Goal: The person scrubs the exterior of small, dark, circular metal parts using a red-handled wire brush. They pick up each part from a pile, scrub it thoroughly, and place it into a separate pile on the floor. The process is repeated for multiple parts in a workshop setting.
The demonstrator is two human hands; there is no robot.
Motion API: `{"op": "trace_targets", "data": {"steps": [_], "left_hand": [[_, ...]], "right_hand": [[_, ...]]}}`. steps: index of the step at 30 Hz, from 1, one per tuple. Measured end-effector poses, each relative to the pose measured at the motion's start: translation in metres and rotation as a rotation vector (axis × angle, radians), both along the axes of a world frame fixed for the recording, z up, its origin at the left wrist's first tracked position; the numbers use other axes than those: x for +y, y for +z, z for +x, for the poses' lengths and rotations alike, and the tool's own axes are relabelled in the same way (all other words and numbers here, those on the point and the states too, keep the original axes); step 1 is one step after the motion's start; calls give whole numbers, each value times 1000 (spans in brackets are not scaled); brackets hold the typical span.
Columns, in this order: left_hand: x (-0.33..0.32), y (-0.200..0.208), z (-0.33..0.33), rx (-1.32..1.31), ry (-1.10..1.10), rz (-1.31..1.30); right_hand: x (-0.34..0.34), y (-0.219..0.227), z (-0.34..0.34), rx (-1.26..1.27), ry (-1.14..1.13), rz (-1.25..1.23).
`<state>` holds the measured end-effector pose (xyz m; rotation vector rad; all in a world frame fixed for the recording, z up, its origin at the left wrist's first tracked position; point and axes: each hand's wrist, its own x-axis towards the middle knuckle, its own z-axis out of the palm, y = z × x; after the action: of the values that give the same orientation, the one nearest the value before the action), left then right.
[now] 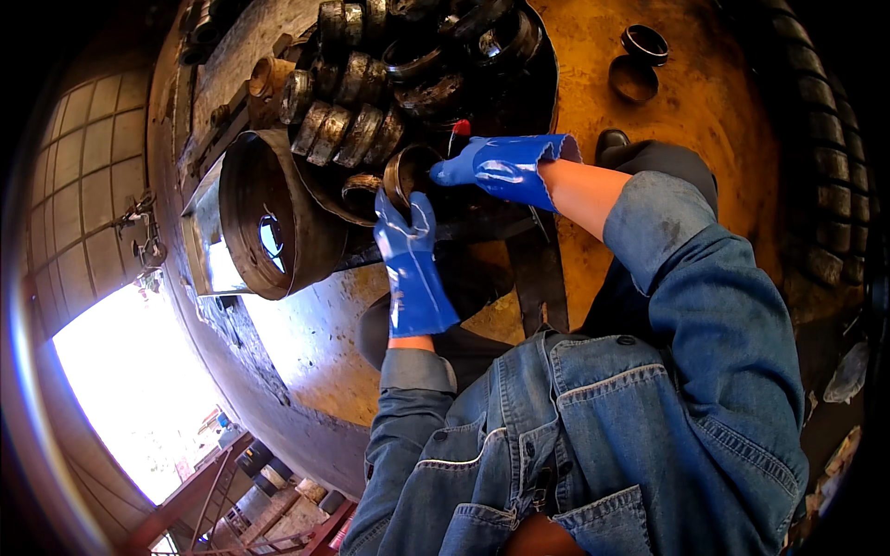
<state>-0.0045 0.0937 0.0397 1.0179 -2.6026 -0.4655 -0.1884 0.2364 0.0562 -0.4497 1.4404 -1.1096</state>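
My left hand (408, 241), in a blue rubber glove, is closed on a greasy metal ring (397, 178), with the fingers at its lower edge. My right hand (496, 173), in a matching glove, is close to the ring's right side. A dark, slim tool with a red end (461, 128) sticks up by its fingers and seems to be held there; its working end is hidden. Another metal ring (360, 189) lies just left of the held one. Many oily rings (357, 134) are piled on the dark tray beyond my hands.
A large open metal drum (264, 215) lies tilted at the left. Two loose rings, one black-rimmed (645, 44) and one rusty (634, 81), rest on the yellow-brown floor (705, 111). Stacked dark rings (825, 157) line the right edge. A bright doorway (130, 380) opens at lower left.
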Motion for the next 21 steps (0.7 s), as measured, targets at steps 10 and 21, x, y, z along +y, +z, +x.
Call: {"op": "trace_targets", "data": {"steps": [10, 21], "left_hand": [[-105, 38, -84, -652, -228, 572], [13, 5, 4, -55, 144, -129]], "right_hand": [[-40, -33, 6, 1153, 319, -153], [-10, 3, 4, 263, 71, 29]]}}
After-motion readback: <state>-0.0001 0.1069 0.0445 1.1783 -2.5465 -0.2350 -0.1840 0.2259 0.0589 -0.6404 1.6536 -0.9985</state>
